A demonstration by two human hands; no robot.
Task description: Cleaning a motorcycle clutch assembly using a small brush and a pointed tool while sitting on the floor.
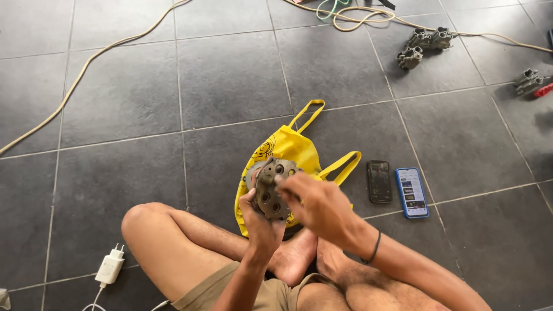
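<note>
A: Nearest first, quick. What's at the bottom?

B: Person sitting cross-legged on the dark grey tiled floor (115,98), bare knees and feet at 6 o'clock. White plug-in charger with its cable (109,268) lies on the floor at 8 o'clock, just beside the left knee.

A: Hands?

B: Left hand (260,222) is wrapped around the lower edge of a round grey-brown metal part with several holes in its face (272,187), gripping it from below. Right hand (317,204) comes in from the 4 o'clock side, fingertips (280,179) pressed on the part's upper face. Both closed on that part, hands almost touching. Thin dark band on the right wrist.

A: Where's the part exactly?

B: Centre of view, held up off the floor, above the feet, tilted toward the camera.

A: Behind it?

B: Crumpled yellow fabric bag with two loop handles (299,147) lies flat on the floor directly under and beyond the part, handles pointing to 1 o'clock.

A: Right of that?

B: Two phones side by side at 3 o'clock: black smartphone (379,181), then blue-cased smartphone with lit screen (412,193), near each other, apart from the bag.

A: Far end?

B: Cluster of grey metal carburettor-like castings (425,46) at 1 o'clock, another small grey casting (527,80) at 2 o'clock. Cream-coloured cable (86,63) runs across the floor from 9 to 12 o'clock.
</note>
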